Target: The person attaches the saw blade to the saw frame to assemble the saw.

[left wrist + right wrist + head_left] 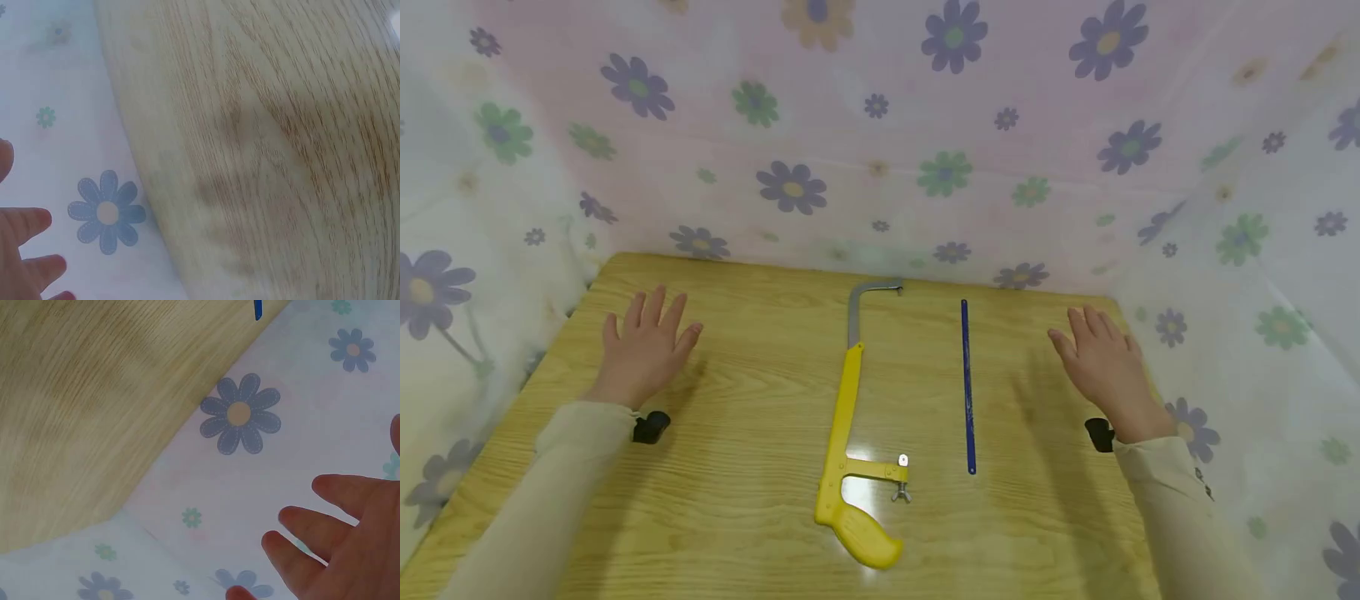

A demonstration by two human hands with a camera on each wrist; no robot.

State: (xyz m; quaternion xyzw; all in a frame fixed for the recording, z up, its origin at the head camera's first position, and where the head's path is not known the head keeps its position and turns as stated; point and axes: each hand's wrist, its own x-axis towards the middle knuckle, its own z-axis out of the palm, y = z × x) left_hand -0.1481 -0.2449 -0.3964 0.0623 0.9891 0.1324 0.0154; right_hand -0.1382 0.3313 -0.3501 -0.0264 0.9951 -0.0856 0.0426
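Observation:
A yellow-handled hacksaw frame (pixel 844 408) lies in the middle of the wooden table, its grey bent end at the back and its grip toward the front. A wing nut (pixel 902 493) sits on its short cross arm. To its right lies a separate blue hacksaw blade (pixel 967 387), lengthwise; in the right wrist view only the tip of the blade (pixel 258 309) shows. My left hand (pixel 643 346), fingers spread, is over the left side of the table, holding nothing. My right hand (pixel 1105 362) is over the right side with fingers extended, also holding nothing.
The wooden table (pixel 737 500) has a back edge against a flower-printed curtain (pixel 850 142), which also hangs along the left and right sides. A black wrist camera (pixel 651 427) is on the left wrist, another black camera (pixel 1100 434) on the right.

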